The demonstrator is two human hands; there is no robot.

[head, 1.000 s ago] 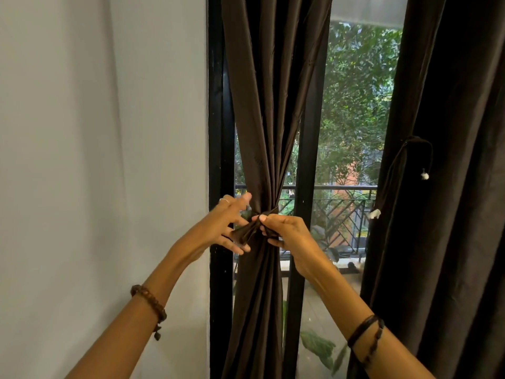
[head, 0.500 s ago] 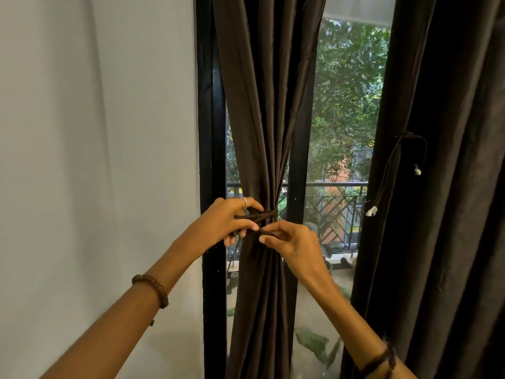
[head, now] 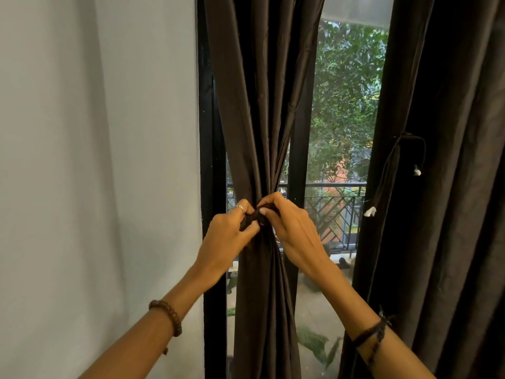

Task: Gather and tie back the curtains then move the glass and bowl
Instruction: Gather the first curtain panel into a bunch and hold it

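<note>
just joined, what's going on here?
A person is tying back the left curtain at a window. Both hands, left hand and right hand, meet at its gathered waist, pinching the dark tie as if working a knot. The right curtain hangs loose, its own cord dangling unused. No glass or bowl is in view.

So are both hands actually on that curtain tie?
Touching. The head view shows the left hand and right hand pinching the tie around the gathered curtain.
</note>
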